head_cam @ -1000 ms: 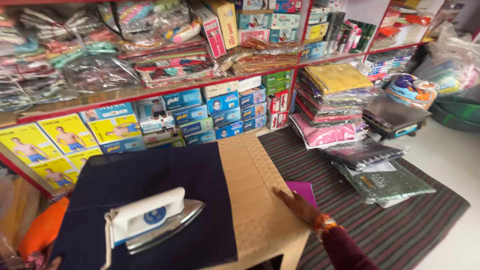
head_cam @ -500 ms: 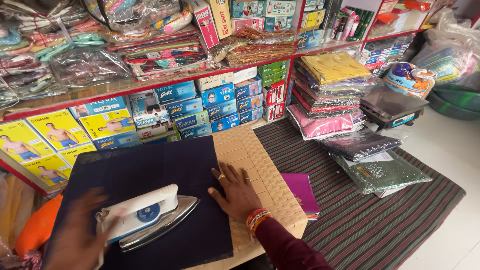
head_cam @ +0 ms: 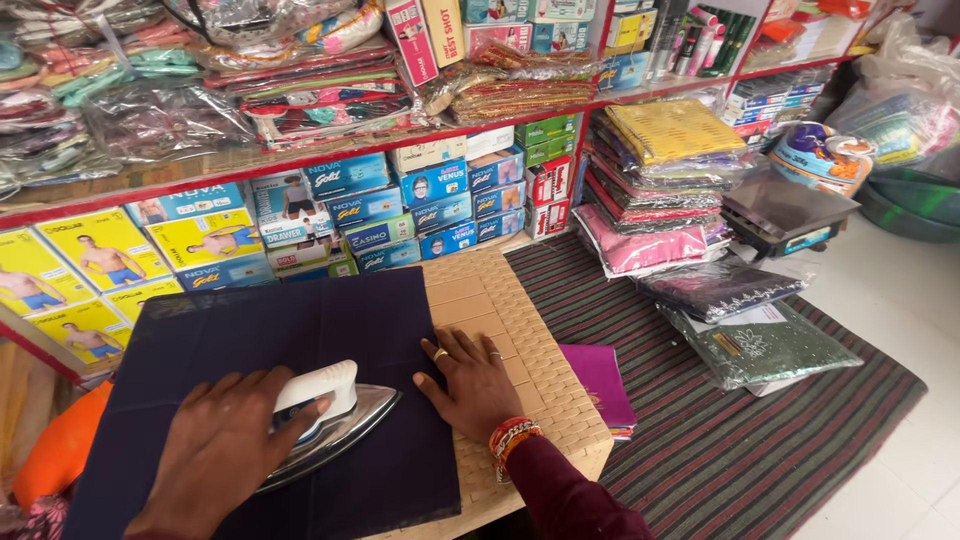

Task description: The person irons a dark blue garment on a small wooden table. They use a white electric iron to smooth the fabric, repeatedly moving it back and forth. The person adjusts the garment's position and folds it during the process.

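Note:
A dark navy cloth (head_cam: pixel 300 335) lies flat on a low beige woven table (head_cam: pixel 505 310). On the cloth stands an electric iron (head_cam: pixel 335 420) with a white handle and a shiny metal sole. My left hand (head_cam: pixel 225 450) is closed around the iron's handle. My right hand (head_cam: pixel 470 385) lies flat with fingers spread on the cloth's right edge, beside the iron's tip. It wears rings and a beaded bracelet at the wrist.
Shelves (head_cam: pixel 300 150) behind the table hold boxed and bagged garments. Stacks of packaged fabric (head_cam: pixel 660 190) and a weighing scale (head_cam: pixel 790 215) sit on a striped mat (head_cam: pixel 740 450). A purple folder (head_cam: pixel 600 380) lies beside the table. An orange object (head_cam: pixel 60 445) is at left.
My right hand moved from the table's right edge onto the cloth and now presses it flat. My left hand came in from the lower left and gripped the iron's handle.

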